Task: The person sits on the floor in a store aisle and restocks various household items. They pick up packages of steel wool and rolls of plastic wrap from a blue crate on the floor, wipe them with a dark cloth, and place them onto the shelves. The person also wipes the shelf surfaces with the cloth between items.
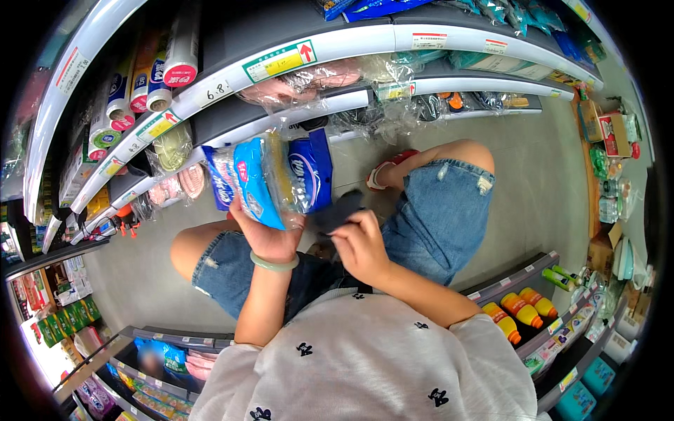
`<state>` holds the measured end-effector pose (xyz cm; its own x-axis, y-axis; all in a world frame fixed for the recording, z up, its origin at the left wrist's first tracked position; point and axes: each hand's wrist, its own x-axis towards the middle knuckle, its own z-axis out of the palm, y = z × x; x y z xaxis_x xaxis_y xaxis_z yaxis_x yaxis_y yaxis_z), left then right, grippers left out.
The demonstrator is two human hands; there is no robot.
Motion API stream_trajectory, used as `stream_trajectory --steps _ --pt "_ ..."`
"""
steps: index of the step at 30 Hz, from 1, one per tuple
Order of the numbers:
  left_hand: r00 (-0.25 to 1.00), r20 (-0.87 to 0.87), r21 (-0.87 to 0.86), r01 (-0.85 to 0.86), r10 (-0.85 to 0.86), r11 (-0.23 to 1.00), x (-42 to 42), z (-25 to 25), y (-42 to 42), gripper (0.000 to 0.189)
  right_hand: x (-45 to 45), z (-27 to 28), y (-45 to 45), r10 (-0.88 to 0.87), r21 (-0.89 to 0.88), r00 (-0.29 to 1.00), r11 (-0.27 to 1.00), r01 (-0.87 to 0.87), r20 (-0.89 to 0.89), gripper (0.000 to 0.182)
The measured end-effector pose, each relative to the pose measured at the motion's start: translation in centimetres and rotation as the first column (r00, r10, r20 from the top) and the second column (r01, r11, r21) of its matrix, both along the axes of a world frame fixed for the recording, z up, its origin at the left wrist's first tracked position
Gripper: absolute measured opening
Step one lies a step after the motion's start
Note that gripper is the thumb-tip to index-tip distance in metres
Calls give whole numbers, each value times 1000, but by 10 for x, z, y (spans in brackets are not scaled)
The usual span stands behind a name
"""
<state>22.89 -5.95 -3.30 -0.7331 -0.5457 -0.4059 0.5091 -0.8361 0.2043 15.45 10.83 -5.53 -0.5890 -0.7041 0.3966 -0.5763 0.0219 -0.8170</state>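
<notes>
In my left hand (271, 239), with a pale green bangle at the wrist, I hold several plastic packets together. Among them are a light blue packet (256, 181), a clear wrapper with something yellowish (279, 168) inside, and dark blue packets, one (316, 171) at the right side of the bunch. My right hand (363, 247) pinches a dark, blurred cloth-like piece (337, 213) between thumb and fingers, just right of the packets. What exactly the dark piece is, I cannot tell.
Store shelves (358, 44) curve in front, holding wrapped slippers (189, 181) and tubes (181, 52). Behind me on the right, yellow bottles (518, 310) stand on a low shelf. Bagged goods (163, 358) fill shelves at the lower left. Boxes (613, 134) stand at the far right.
</notes>
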Motion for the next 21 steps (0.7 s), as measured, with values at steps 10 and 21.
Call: stream_trajectory --steps 10,21 --pt "997 65 -143 -24 33 989 -7 12 15 53 -22 58 -7 -235 -183 964 960 210 -123 14" --pt "997 33 -1 63 -63 998 -5 8 36 67 -69 -2 -70 -192 -122 705 922 369 683 22"
